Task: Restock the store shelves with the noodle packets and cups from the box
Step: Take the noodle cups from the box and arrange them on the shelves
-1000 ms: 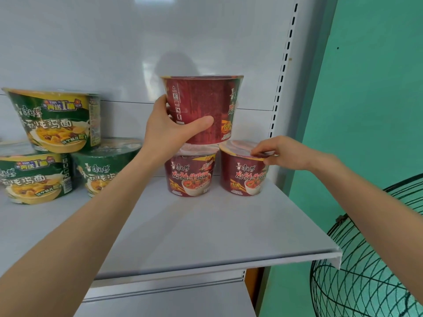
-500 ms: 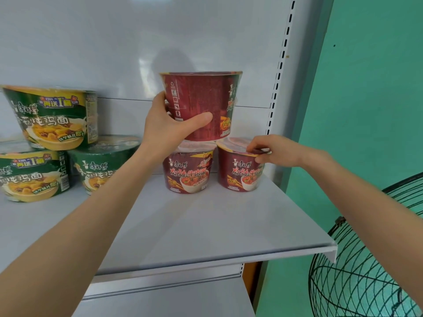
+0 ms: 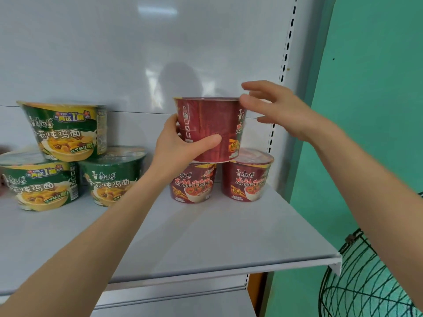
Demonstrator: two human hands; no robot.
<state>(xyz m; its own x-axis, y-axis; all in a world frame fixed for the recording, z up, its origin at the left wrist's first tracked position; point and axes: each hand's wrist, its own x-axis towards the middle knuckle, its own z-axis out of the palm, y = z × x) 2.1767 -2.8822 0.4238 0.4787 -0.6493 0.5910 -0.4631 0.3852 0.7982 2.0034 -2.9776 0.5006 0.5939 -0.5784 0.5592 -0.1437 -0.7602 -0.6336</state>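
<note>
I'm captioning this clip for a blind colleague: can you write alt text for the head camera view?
A person's left hand grips a red noodle cup atop two matching red cups on a white store shelf, while the open right hand hovers beside its rim. Three green noodle bowls sit stacked to the left.

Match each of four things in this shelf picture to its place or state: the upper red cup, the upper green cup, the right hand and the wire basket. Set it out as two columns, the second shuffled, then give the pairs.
Column one
1. upper red cup
2. upper green cup
3. right hand
4. wire basket

Column two
A. low at the right, beyond the end of the shelf
B. gripped by the left hand
C. open, fingers spread, by a cup's rim
D. stacked highest at the left

Pairs: 1-B, 2-D, 3-C, 4-A
</note>
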